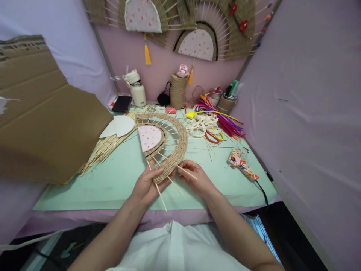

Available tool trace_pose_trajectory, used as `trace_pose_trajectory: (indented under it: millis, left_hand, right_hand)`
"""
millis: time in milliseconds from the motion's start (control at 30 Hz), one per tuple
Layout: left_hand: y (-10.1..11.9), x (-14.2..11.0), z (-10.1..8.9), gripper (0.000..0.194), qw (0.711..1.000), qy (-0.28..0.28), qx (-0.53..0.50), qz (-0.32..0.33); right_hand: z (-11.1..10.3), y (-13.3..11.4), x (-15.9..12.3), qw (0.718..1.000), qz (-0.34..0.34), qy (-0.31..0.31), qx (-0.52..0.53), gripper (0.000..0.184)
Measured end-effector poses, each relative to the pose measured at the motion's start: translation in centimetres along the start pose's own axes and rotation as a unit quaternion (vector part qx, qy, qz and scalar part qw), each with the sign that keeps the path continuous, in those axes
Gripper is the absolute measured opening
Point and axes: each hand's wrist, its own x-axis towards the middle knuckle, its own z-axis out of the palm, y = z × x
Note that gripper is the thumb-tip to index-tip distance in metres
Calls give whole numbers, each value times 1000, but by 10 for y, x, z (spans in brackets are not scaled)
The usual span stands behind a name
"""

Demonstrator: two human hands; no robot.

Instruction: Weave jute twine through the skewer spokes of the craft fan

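A half-round woven fan (182, 145) is held above the table, tilted, its thin wooden sticks poking out past a wide band of brown twine. Its inner half-circle (149, 137) is white cloth with pink dots, edged in twine and a black line. My left hand (148, 182) grips the fan's lower end, thumb on top of the twine band. At the outer edge of the band, my right hand (196, 177) has its fingers closed around one protruding stick (187, 172). Parts of both hands' fingers are hidden behind the fan.
Left lie a bundle of sticks (103, 150), white cut pieces (124, 126) and a large cardboard sheet (50, 124). A patterned glue gun (241, 164), scissors (212, 136) and coloured pipe cleaners (227, 122) lie right. Behind stand a bottle (138, 92) and a twine spool (178, 92).
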Motion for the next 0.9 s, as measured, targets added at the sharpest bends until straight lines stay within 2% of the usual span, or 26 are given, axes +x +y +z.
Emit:
trace_pose_trajectory:
  millis: [167, 633, 900]
  left_hand:
    - [2, -1, 3, 74, 1000, 8, -1, -9]
    - [3, -3, 6, 70, 1000, 10, 2, -24]
    - [3, -3, 8, 70, 1000, 14, -9, -21]
  right_hand:
    - [2, 0, 1, 999, 2, 28, 47, 25]
    - [-2, 3, -1, 996, -17, 18, 85, 19]
    - [-2, 2, -1, 997, -14, 17, 76, 21]
